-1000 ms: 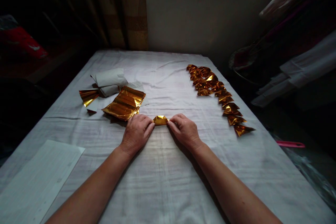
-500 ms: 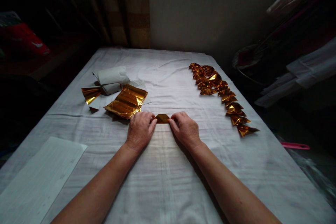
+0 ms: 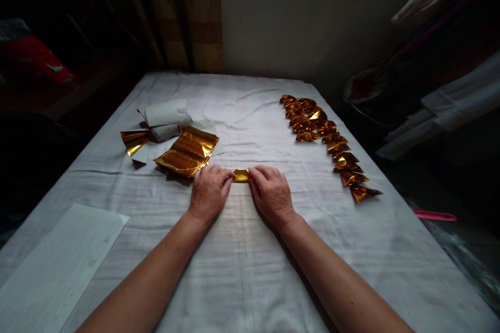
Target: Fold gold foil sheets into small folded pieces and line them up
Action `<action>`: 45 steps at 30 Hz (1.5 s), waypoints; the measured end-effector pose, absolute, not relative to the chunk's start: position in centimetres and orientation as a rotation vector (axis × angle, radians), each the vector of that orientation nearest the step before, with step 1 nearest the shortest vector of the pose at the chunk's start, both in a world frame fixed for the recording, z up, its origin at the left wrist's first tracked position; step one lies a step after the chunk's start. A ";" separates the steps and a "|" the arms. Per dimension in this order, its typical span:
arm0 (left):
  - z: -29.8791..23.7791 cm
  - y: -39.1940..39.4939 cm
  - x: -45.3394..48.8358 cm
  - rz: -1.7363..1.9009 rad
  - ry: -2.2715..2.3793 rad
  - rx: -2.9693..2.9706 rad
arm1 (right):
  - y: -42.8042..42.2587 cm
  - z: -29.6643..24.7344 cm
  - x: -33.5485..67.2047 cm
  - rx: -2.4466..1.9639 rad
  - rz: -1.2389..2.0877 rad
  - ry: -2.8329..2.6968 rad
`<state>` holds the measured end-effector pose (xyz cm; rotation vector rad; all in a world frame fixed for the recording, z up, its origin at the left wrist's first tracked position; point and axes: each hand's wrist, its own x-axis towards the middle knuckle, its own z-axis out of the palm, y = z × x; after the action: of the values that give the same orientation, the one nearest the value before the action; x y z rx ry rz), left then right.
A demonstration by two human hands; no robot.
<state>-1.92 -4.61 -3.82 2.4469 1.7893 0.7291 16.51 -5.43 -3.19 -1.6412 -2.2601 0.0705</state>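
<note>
A small folded piece of gold foil paper (image 3: 241, 176) is held between both hands at the middle of the cloth. My left hand (image 3: 210, 191) pinches its left end, and my right hand (image 3: 272, 191) pinches its right end. Both sets of fingertips are partly hidden behind the hands. Just beyond my left hand lies a stack of gold foil sheets (image 3: 189, 151). Several folded gold foil pieces (image 3: 339, 146) stand in rows to the right, apart from my right hand.
A white cloth (image 3: 242, 270) covers the table. Curled pale paper (image 3: 166, 117) and a fanned gold sheet (image 3: 134, 141) lie at the back left. A pale flat sheet (image 3: 66, 265) rests front left. Beyond the right edge are a pink handle (image 3: 435, 216) and hanging white fabric (image 3: 461, 99).
The gold foil piece now catches the light and shows a brighter, narrower strip. My right hand has shifted slightly left, closer to my left hand.
</note>
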 end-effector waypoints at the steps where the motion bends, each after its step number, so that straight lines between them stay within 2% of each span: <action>1: -3.8 -4.6 -1.9 0.719 1.791 2.444 | -5.5 -3.1 16.4 -1.562 0.068 -2.326; 5: -3.7 -4.7 -1.9 0.689 1.790 2.422 | -5.8 -2.9 15.8 -1.377 0.177 -2.575; 17: -3.4 -5.1 -1.7 0.649 1.807 2.475 | -6.6 -3.2 18.3 -1.677 0.238 -2.576; 21: -3.3 -5.8 -1.2 0.644 1.548 2.684 | -6.6 -3.3 18.2 -1.666 0.235 -2.584; 24: -3.7 -6.1 -0.9 0.503 1.364 2.762 | -6.5 -3.2 18.2 -1.656 0.247 -2.582; 29: -4.1 -6.4 -1.7 0.409 1.435 2.734 | -6.6 -3.2 18.3 -1.640 0.241 -2.566; 37: -3.7 -7.3 -3.5 0.456 1.541 2.728 | -6.6 -3.2 18.2 -1.662 0.261 -2.526; 45: -2.2 -4.4 -2.5 0.430 1.512 2.716 | -6.2 -2.8 17.3 -1.693 0.205 -2.403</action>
<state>-2.46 -4.39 -2.17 2.7157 1.5118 0.4302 17.26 -6.16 -2.79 -1.6929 -2.4031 0.2050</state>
